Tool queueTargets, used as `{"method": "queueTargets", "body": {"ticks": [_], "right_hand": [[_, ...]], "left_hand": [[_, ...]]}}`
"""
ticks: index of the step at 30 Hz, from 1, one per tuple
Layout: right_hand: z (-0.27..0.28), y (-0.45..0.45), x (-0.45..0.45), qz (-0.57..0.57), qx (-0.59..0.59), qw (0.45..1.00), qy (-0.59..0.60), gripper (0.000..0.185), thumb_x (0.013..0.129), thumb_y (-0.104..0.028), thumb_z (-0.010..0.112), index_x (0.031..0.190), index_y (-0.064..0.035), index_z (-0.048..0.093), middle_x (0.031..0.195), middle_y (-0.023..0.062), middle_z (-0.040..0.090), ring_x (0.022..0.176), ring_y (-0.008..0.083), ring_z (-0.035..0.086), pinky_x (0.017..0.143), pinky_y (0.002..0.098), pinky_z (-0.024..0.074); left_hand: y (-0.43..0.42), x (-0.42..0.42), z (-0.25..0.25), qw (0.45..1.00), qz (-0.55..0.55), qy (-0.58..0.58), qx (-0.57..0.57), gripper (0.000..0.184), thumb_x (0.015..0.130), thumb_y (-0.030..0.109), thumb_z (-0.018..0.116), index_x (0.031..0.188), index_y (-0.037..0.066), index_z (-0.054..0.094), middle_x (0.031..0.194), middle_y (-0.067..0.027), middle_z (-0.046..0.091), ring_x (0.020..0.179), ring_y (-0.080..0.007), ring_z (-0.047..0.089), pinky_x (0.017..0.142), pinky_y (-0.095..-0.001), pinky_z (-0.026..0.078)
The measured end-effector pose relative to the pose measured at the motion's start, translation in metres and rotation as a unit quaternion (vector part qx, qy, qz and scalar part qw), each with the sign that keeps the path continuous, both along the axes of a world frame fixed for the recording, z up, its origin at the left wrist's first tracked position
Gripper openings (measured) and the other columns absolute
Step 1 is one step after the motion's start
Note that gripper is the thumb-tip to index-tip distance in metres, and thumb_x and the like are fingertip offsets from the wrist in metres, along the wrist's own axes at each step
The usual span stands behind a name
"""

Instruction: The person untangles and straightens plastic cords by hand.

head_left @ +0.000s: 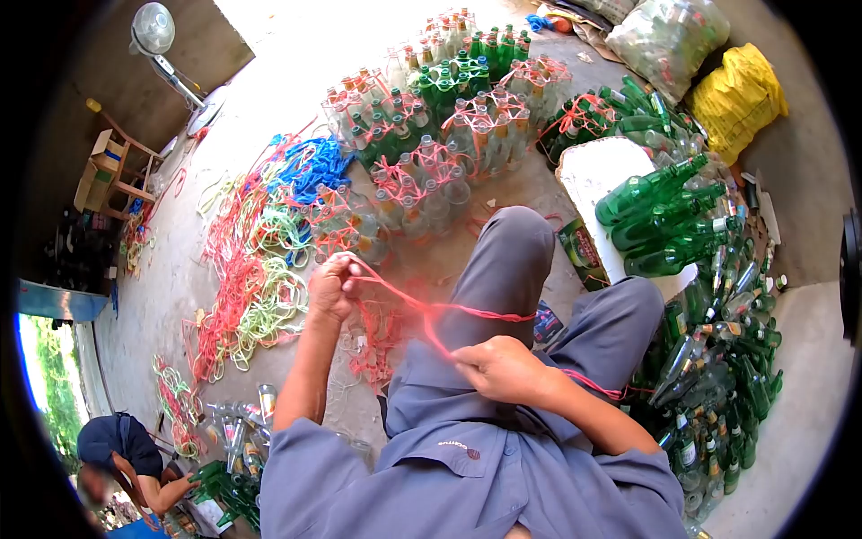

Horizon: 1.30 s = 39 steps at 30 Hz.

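Note:
A red plastic string runs across my lap, blurred in the middle. My left hand is raised at the left with its fingers pinched on one part of the string. My right hand is closed on another part, over my thigh, and a strand trails from it to the right. Part of the string crosses my knee. Just beyond my left hand stands a bundle of clear bottles tied with red string. Green bottles lie on a white board to my right.
Tied bundles of upright bottles stand ahead. Tangled red, green and blue string covers the floor at left. Loose bottles are heaped at right, near a yellow sack. Another person bends over bottles at lower left. A fan stands behind.

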State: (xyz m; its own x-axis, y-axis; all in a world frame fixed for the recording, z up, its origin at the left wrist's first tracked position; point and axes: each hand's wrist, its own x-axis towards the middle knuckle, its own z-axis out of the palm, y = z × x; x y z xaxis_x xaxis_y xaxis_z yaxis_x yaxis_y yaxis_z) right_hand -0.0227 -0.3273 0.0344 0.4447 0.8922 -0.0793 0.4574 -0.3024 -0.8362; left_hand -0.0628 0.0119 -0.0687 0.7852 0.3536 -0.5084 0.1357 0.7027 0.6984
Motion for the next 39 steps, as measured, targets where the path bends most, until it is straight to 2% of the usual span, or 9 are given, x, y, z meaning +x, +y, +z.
{"method": "queueTargets", "body": {"ticks": [4,8,15,21,22,29,36,38,39], "right_hand": [[0.006,-0.022,0.006,-0.013,-0.002,1.000,0.027,0.017,0.086,-0.014,0.057,0.087,-0.0025,0.069,0.076,0.0216,0.065,0.070,0.0392,0.065,0.067,0.0472,0.0504],[0.010,-0.043,0.019,-0.031,-0.049,0.998,0.026,0.019,0.088,-0.010,0.063,0.103,-0.0009,0.071,0.079,0.0182,0.069,0.070,0.0290,0.068,0.066,0.0331,0.0526],[-0.006,-0.063,0.025,-0.096,-0.061,0.993,0.023,0.018,0.088,-0.007,0.060,0.100,0.0009,0.071,0.078,0.0183,0.069,0.069,0.0266,0.068,0.067,0.0317,0.0523],[-0.003,-0.075,0.029,-0.140,-0.049,0.987,0.062,0.017,0.089,-0.006,0.060,0.098,0.0023,0.071,0.074,0.0137,0.069,0.067,0.0158,0.066,0.066,0.0295,0.0513],[0.002,-0.079,0.031,-0.151,-0.048,0.985,0.065,0.017,0.089,-0.005,0.059,0.098,0.0033,0.071,0.070,0.0096,0.068,0.062,0.0105,0.062,0.060,0.0279,0.0497],[0.027,-0.111,0.046,-0.259,-0.083,0.944,0.188,0.015,0.091,-0.002,0.056,0.094,0.0064,0.069,0.060,-0.0001,0.058,0.052,0.0050,0.051,0.049,0.0243,0.0415],[0.015,-0.127,0.047,-0.275,-0.058,0.951,0.127,0.015,0.092,-0.002,0.055,0.091,0.0052,0.069,0.062,-0.0019,0.056,0.055,0.0044,0.049,0.051,0.0220,0.0404],[0.013,-0.132,0.049,-0.295,-0.050,0.945,0.131,0.017,0.090,-0.005,0.056,0.093,0.0047,0.070,0.065,0.0031,0.061,0.057,0.0065,0.052,0.054,0.0251,0.0433],[0.012,-0.133,0.050,-0.305,-0.045,0.942,0.133,0.019,0.089,-0.007,0.056,0.094,0.0045,0.070,0.066,0.0056,0.064,0.058,0.0076,0.053,0.056,0.0266,0.0447]], "left_hand": [[0.037,-0.013,-0.007,0.998,0.057,0.002,0.005,0.013,0.098,0.016,0.048,0.094,0.010,0.059,0.071,-0.0017,0.061,0.044,-0.0089,0.043,0.039,-0.0221,0.029],[0.076,-0.036,-0.017,0.990,0.139,0.025,-0.018,0.015,0.097,0.015,0.051,0.084,0.010,0.058,0.068,-0.0003,0.060,0.041,-0.0089,0.041,0.038,-0.0232,0.027],[0.103,-0.075,-0.005,0.969,0.238,0.069,0.011,0.020,0.096,0.015,0.049,0.078,0.009,0.055,0.063,0.0015,0.053,0.042,-0.0088,0.035,0.039,-0.0248,0.023],[0.142,-0.123,-0.026,0.942,0.290,0.145,0.084,0.015,0.093,0.014,0.049,0.078,0.013,0.053,0.062,0.0036,0.051,0.043,-0.0073,0.038,0.037,-0.0229,0.024],[0.151,-0.135,-0.034,0.929,0.325,0.160,0.074,0.015,0.093,0.013,0.048,0.078,0.013,0.052,0.062,0.0035,0.050,0.044,-0.0072,0.038,0.037,-0.0229,0.024],[0.180,-0.193,-0.061,0.873,0.425,0.221,0.092,0.014,0.089,0.008,0.044,0.076,0.010,0.049,0.061,0.0027,0.046,0.045,-0.0082,0.037,0.036,-0.0240,0.024],[0.204,-0.249,-0.084,0.864,0.396,0.291,0.110,0.012,0.085,0.008,0.041,0.080,0.010,0.051,0.063,0.0005,0.051,0.045,-0.0082,0.039,0.038,-0.0227,0.026],[0.217,-0.276,-0.106,0.857,0.374,0.345,0.086,0.015,0.082,0.009,0.043,0.080,0.006,0.058,0.068,-0.0038,0.058,0.044,-0.0113,0.045,0.037,-0.0270,0.028],[0.219,-0.286,-0.125,0.839,0.273,0.426,0.200,0.016,0.082,0.009,0.046,0.083,0.003,0.061,0.070,-0.0055,0.060,0.049,-0.0131,0.050,0.040,-0.0286,0.033]]}}
